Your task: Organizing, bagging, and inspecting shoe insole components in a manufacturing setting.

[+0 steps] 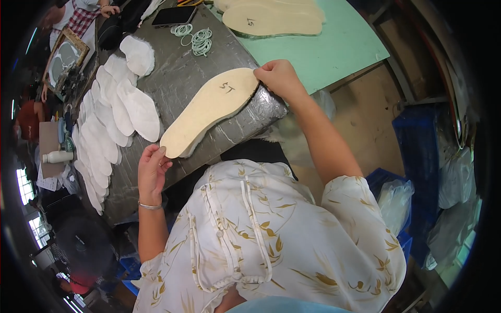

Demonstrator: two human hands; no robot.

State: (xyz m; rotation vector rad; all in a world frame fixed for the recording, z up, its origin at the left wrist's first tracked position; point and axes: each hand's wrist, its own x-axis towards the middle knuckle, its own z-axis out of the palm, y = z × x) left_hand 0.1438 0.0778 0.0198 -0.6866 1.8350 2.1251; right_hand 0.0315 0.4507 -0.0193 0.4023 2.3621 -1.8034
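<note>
two hands on one tan insole template (pixel 209 110), lying flat on the grey tabletop (pixel 177 73) atop a white fleecy layer. left hand (pixel 152 172) at the heel end, fingertips curled loosely, touching the edge. right hand (pixel 279 78) at the toe end, grip pinching the rim. rows of white fleece insoles (pixel 125 112) overlapping just left. white rings (pixel 197 39) and a phone (pixel 174 15) farther up.

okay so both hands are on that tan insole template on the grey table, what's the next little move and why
Probably press the tan template flat and square it over the white fleece peeking out beneath. The right hand pinches one end and the left hand touches the other, so both ends can be nudged, and white fringe shows along its lower edge.
</note>
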